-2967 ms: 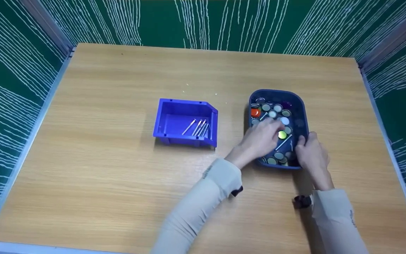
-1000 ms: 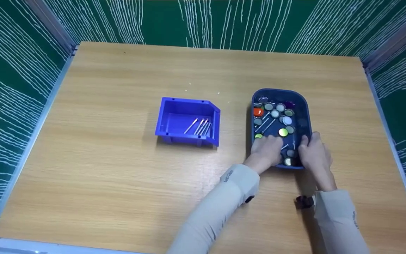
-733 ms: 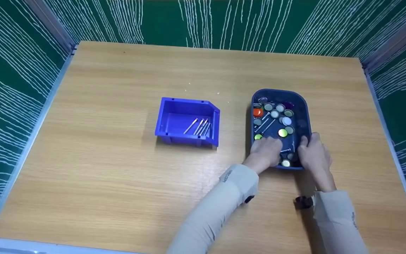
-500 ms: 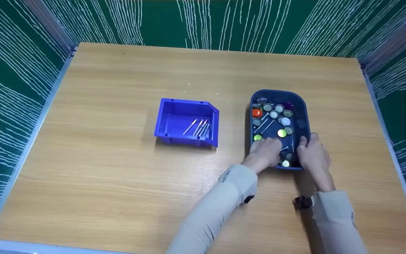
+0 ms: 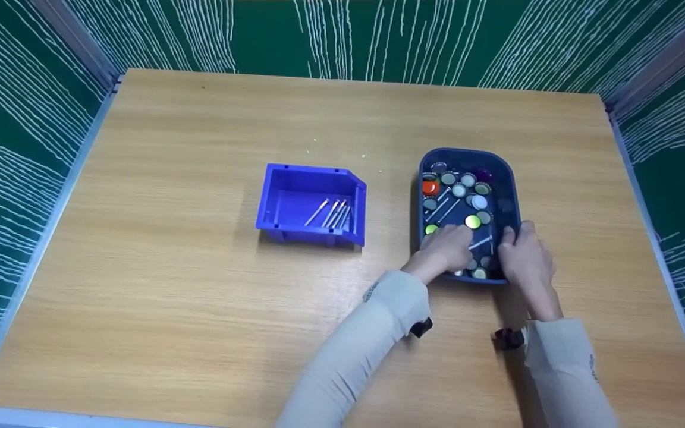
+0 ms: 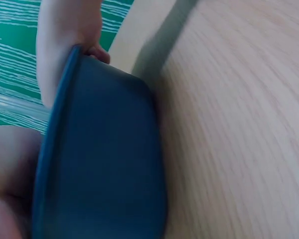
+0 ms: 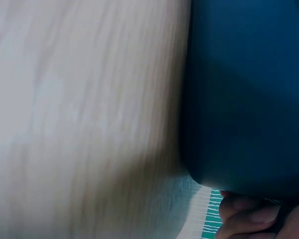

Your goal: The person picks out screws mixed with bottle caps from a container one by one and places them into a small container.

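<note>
A dark blue rectangular tub stands right of the middle in the head view, with several bottle caps and metal screws scattered over its floor. My left hand reaches down into its front left part, knuckles up; the fingertips and anything between them are hidden, so I cannot tell whether it holds something. A screw lies just right of those knuckles. My right hand grips the tub's right wall, thumb inside the rim and fingers curled outside, as the right wrist view shows.
To the left stands a bright blue parts bin with several similar screws lying at its right side. Small white specks lie on the wooden table behind it. Green walls with white streaks enclose the table's back and sides.
Since three seconds ago my left hand has moved from the tub's middle to its front left. Caps and a screw near the front have shifted. My right hand keeps its grip on the wall.
</note>
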`<state>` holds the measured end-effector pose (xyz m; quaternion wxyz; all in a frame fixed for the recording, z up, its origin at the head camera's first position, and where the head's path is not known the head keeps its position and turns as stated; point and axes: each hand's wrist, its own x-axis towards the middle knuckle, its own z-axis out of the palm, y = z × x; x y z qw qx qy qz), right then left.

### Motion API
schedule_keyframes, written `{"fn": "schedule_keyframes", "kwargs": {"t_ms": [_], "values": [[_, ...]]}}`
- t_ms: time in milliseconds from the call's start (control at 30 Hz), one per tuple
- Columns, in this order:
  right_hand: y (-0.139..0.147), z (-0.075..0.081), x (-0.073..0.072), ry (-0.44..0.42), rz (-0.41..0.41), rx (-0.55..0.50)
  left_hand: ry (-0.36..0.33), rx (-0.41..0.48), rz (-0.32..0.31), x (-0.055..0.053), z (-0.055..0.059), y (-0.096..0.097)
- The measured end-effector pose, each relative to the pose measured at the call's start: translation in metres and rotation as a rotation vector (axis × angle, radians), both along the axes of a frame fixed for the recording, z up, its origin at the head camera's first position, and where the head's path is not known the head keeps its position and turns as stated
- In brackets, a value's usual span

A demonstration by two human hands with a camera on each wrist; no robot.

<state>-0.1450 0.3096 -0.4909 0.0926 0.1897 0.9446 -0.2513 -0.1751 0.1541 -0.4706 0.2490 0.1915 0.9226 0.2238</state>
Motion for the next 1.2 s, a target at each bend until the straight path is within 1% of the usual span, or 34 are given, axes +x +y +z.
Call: {"fn": "schedule_keyframes", "kwargs": {"t_ms": [100,167,267,367,500,567,667,800,900,967,1033,1100,1200], "values": [[0.001,0.001,0.0,0.005,-0.002,0.001,-0.031,0.072,0.033,0.0,0.003,-0.001],[0.001,0.001,0.0,0.01,-0.003,0.004,-0.046,0.114,0.044,-0.001,0.005,-0.003],[0.001,0.001,-0.001,0.022,-0.005,0.011,-0.049,0.17,0.066,-0.001,0.007,-0.004],[0.0,0.0,-0.001,0.035,-0.006,0.012,0.0,0.178,0.081,-0.001,0.011,-0.007],[0.0,-0.001,0.0,0.045,-0.003,0.008,0.091,0.15,0.099,-0.003,0.015,-0.015],[0.0,-0.001,0.001,0.044,-0.003,0.007,0.114,0.158,0.102,-0.003,0.017,-0.019],[0.0,-0.002,0.001,0.038,-0.003,0.003,0.117,0.202,0.1,-0.002,0.019,-0.025],[-0.001,-0.002,0.001,0.028,0.004,-0.01,0.091,0.281,0.106,-0.001,0.024,-0.032],[-0.001,-0.002,0.001,0.02,0.008,-0.018,0.082,0.344,0.135,-0.002,0.029,-0.04],[-0.001,-0.002,0.001,0.016,0.008,-0.018,0.079,0.382,0.165,-0.003,0.032,-0.046],[-0.001,-0.002,0.001,0.012,0.008,-0.019,0.062,0.416,0.204,-0.004,0.035,-0.054],[0.0,-0.002,0.001,0.011,0.009,-0.019,0.054,0.435,0.246,-0.006,0.039,-0.062],[0.0,-0.001,0.0,0.013,0.01,-0.018,0.047,0.442,0.301,-0.01,0.044,-0.076]]}}
